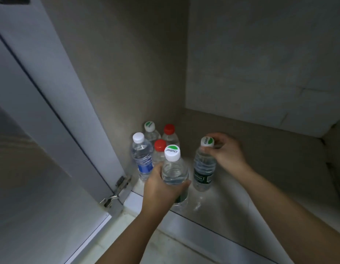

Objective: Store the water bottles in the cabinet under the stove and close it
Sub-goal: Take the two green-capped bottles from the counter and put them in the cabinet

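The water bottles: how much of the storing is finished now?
Four bottles already stand in the cabinet's left corner. The left hand grips a fifth; the right hand holds a sixth by its cap. Left: release both and shut the open door.

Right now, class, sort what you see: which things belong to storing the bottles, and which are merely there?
Part of the job:
- bottle in the left hand, left hand
- bottle under the right hand, right hand
- four bottles already standing in the corner
- open cabinet door
- cabinet floor

Merely there:
- door hinge
- kitchen floor
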Available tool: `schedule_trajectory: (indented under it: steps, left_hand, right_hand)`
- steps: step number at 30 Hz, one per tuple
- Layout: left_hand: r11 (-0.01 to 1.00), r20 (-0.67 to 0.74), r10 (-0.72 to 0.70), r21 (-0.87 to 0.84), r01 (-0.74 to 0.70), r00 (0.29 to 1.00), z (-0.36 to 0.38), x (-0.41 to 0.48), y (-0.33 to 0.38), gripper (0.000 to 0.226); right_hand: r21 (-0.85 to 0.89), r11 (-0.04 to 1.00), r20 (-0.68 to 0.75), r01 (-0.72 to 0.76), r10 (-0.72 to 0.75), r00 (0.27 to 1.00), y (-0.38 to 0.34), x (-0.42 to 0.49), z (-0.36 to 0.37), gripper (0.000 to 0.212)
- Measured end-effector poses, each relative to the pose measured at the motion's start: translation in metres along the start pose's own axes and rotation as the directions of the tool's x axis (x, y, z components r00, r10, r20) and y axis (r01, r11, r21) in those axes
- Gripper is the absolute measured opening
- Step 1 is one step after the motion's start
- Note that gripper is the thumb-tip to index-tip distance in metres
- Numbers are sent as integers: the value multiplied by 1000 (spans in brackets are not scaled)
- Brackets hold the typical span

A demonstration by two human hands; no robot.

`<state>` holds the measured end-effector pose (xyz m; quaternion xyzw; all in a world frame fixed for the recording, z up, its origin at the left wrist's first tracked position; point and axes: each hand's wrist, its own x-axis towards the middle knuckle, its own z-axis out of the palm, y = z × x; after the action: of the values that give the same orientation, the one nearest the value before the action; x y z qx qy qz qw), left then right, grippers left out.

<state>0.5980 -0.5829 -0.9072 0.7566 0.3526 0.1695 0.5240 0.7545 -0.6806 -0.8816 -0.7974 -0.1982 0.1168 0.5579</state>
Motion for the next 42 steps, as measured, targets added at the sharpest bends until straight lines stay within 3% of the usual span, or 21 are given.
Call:
schedule_trajectory:
  steps: [8,13,21,27,31,36,38,42]
  left_hand:
    - [999,-33,26,35,-25,999,29,15,-18,68]
    - [994,-73,101,50,-98,992,42,24,-23,64]
    - [995,-83,103,25,-101,991,56,28,-37,64]
    - [991,-68,136,10,-135,988,60,25,-39,62]
    - [990,-61,140,9,-140,988,58,24,-40,62]
    - [989,-54,145,-6,-146,988,58,24,-41,63]
    - [991,-48,132,-25,-133,990,58,24,-40,64]
    - [993,-33,114,-28,-115,993,57,24,-39,63]
  right_hand:
    - [55,998,53,34,-37,998,14,35,19,39]
    - [60,994,99,89,-95,991,15,54,28,41]
    - [161,971,193,177,-206,959,24,59,29,45]
    - [117,972,242,202,-226,944,20,57,23,44]
    - [126,971,159,202,-221,962,22,56,28,39]
    - [45,978,-76,204,-200,977,27,52,36,35]
    - [44,977,-106,209,-203,973,27,50,36,37]
    - [41,985,155,168,-172,973,22,53,23,38]
